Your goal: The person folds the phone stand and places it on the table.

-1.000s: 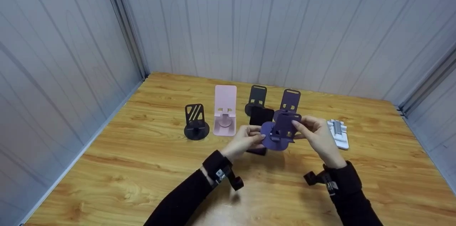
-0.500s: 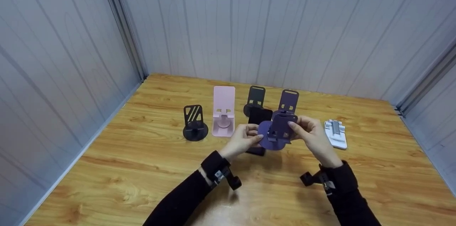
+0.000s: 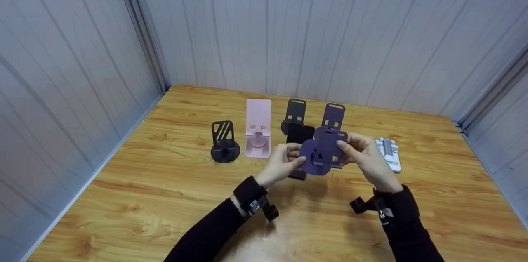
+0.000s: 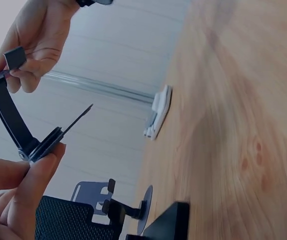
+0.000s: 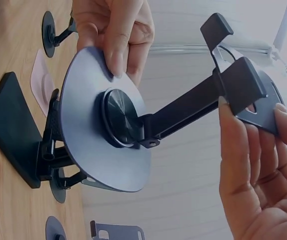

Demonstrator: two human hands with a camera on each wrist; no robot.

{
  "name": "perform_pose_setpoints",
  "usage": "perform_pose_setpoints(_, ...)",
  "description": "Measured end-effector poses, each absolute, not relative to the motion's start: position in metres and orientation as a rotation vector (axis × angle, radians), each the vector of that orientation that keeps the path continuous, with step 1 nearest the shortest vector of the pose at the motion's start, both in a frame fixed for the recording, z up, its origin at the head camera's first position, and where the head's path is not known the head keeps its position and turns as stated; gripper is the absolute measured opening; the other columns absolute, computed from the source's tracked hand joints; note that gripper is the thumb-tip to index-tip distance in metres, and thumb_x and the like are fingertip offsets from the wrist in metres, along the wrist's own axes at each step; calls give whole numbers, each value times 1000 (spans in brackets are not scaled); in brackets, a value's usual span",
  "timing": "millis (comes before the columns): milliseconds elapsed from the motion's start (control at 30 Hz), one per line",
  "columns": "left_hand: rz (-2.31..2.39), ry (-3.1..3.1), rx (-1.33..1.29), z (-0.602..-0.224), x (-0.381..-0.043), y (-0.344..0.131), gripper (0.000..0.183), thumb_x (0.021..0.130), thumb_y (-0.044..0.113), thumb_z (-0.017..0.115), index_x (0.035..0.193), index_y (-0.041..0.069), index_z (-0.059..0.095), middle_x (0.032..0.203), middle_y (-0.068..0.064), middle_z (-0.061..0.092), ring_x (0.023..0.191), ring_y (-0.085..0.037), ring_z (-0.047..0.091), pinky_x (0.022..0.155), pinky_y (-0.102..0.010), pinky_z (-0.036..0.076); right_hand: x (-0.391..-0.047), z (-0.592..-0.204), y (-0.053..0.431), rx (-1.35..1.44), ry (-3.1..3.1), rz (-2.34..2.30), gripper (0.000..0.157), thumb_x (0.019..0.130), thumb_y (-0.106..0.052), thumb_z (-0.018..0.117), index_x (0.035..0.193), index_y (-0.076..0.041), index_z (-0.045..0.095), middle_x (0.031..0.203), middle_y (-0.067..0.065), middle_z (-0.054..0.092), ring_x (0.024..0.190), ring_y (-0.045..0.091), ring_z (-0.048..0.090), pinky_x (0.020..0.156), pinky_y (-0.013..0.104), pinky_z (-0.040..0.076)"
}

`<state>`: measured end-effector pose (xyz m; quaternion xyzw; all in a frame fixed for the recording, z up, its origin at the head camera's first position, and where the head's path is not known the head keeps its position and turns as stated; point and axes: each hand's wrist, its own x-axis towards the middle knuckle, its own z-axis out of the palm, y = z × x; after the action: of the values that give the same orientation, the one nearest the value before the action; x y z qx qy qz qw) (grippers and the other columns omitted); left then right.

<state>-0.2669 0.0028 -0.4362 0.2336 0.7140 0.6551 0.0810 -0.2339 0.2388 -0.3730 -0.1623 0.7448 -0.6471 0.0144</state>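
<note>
Two hands hold one purple stand [image 3: 330, 146] up in the air, off the wood table [image 3: 123, 212]. The left hand [image 3: 281, 164] pinches the edge of its round base [image 5: 78, 125], with the thumb on the flat underside. The right hand [image 3: 364, 155] pinches its back plate [image 5: 263, 117] between thumb and fingers. A shiny black disc [image 5: 124, 112] sits in the middle of the base, and a bent arm [image 5: 183, 107] goes from there to the plate. Two small hooks [image 5: 241, 85] stick out from the plate. The base is tipped up on its side.

More stands are on the table. Far left is a small black stand [image 3: 225, 152] with slanted cuts. A tall pink stand [image 3: 259, 113] is just beside it. Behind the hands is a dark gray stand [image 3: 295, 110], and a big black stand [image 3: 300, 133] is in front of that one, partly hidden. Another purple one [image 3: 334, 113] stands at the back, its bottom covered by the held one. A white stand [image 3: 387, 156] lies folded near the right hand. Both arms wear black sleeves [image 3: 206, 229] and wrist straps [image 3: 249, 192]. Pale walls [image 3: 247, 27] stand around the table.
</note>
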Motion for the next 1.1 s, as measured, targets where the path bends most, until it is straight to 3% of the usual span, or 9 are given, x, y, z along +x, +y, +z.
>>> perform_pose_setpoints(100,1952,2230,773,-435,-268,3,27,96,-9,60,122,-15,64,109,-33,73,92,-37,78,77,-32,66,-235,-374,242,-554,2244,-1994,16,105,-11,56,95,-9,69,81,-6,74,68,6,69,61,22,61)
perform_pose_setpoints(200,1916,2380,873,-435,-268,2,25,95,-9,62,119,-14,66,107,-31,75,94,-41,76,77,-26,65,-237,-377,245,-607,2151,-1962,19,106,-11,53,97,-13,70,83,-7,74,68,5,69,61,22,61)
perform_pose_setpoints(333,1813,2647,1051,-434,-268,2,22,94,-6,65,115,-12,68,103,-26,77,93,-34,78,81,-26,64,-240,-380,248,-632,2050,-1912,20,107,-12,52,102,-15,71,86,-6,73,69,5,69,61,20,60)
perform_pose_setpoints(567,1674,2886,1293,-434,-268,1,19,95,-4,64,114,-5,71,102,-20,79,91,-26,79,78,-33,65,-247,-389,252,-626,1957,-1811,21,108,-15,51,96,-15,67,81,-8,71,68,4,67,61,20,59)
perform_pose_setpoints(833,1571,2947,1403,-430,-265,-3,19,98,-3,61,115,-1,70,101,-18,79,85,-24,78,69,-31,63,-254,-399,252,-628,1759,-1823,23,109,-13,48,102,-17,70,88,-7,77,73,4,72,61,18,59)
perform_pose_setpoints(1100,1483,3028,1476,-432,-265,-3,18,98,-2,63,114,1,70,100,-15,80,85,-24,79,71,-33,64,-259,-406,253,-640,1590,-1846,28,110,-11,45,107,-16,73,92,-4,80,78,5,75,64,18,61)
